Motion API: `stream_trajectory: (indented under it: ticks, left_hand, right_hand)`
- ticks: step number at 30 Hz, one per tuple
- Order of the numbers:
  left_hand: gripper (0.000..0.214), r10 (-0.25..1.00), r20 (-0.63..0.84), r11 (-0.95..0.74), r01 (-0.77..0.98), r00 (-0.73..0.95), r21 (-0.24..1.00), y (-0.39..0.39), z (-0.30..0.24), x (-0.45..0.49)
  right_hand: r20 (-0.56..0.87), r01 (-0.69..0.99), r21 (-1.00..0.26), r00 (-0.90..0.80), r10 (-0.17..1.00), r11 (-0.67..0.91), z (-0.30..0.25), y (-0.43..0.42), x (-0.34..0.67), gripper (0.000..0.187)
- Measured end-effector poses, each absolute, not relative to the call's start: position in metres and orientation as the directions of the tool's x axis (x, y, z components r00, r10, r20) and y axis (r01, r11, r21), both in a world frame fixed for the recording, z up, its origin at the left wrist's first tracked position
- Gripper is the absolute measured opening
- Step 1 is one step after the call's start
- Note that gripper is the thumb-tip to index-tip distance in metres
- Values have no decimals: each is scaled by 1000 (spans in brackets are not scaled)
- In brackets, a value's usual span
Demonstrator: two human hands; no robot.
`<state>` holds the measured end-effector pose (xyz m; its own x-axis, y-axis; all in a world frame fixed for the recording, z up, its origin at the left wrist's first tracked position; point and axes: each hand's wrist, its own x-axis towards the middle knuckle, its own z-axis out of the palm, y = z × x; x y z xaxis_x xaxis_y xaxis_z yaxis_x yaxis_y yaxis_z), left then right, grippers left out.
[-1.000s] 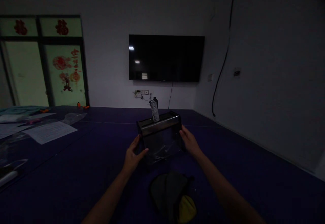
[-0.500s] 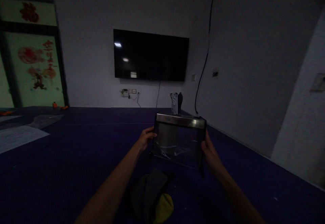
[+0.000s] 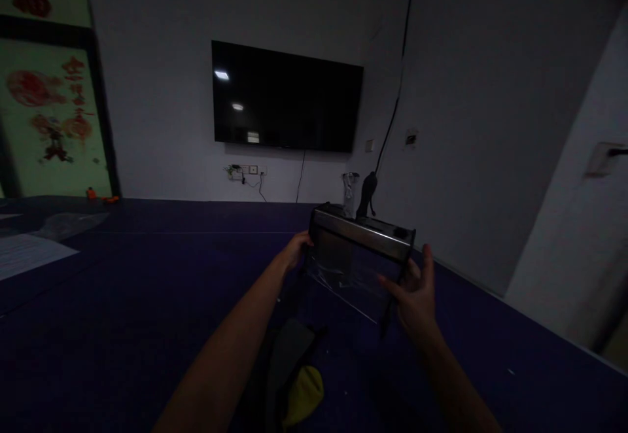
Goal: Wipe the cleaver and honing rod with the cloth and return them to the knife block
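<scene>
A box-like case (image 3: 360,231) with a metal strip along its top, dark ends and a see-through front is held up before me, tilted down to the right. My left hand (image 3: 296,250) is closed on its left end. My right hand (image 3: 415,292) grips the right end, the thumb across the front and one finger raised. A pale upright piece (image 3: 349,194) and a dark, narrow-necked shape (image 3: 367,194) stick up behind the case's top; whether they are attached cannot be told. Below lies a dark grey and yellow cloth-like item (image 3: 304,394).
The floor-like surface (image 3: 196,269) is dark blue. Paper sheets (image 3: 32,253) and clear plastic film (image 3: 71,225) lie at left, near small orange objects (image 3: 110,199). A television (image 3: 287,96) hangs on the wall, and a black cable (image 3: 403,53) runs down at right.
The case has turned and tipped, its right end lower and further right. My right hand has shifted its hold, with a finger lifted. The view has swung slightly right and down.
</scene>
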<state>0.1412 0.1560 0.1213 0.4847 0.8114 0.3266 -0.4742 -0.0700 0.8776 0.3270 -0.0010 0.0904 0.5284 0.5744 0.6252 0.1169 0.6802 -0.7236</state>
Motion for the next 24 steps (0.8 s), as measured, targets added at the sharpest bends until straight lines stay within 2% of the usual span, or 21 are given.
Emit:
stream_trajectory:
  ticks: [3,9,14,15,17,19,24]
  left_hand:
    - [30,812,350,-126,-445,466,887,157,125,157]
    - [60,864,412,-284,-395,288,873,142,123,153]
    - [59,861,465,-399,-290,209,870,99,89,82]
    - [54,839,517,-490,-181,168,853,90,78,62]
    - [39,781,618,-623,42,87,781,71,51,23]
    - [35,714,698,-690,214,45,692,55,25,-10]
    - [42,535,822,-793,449,193,411,34,-8,-37]
  right_hand:
    - [602,124,-720,601,526,682,92,-1,328,117]
    - [612,217,-709,662,432,671,86,3,341,114]
    - [598,287,-733,705,382,617,83,4,353,115]
    - [591,298,-739,716,370,604,82,4,355,116]
    - [580,322,-750,740,340,578,81,5,359,116]
    - [576,353,-754,760,300,553,79,8,362,115]
    - [589,432,-752,779,215,498,77,17,366,106]
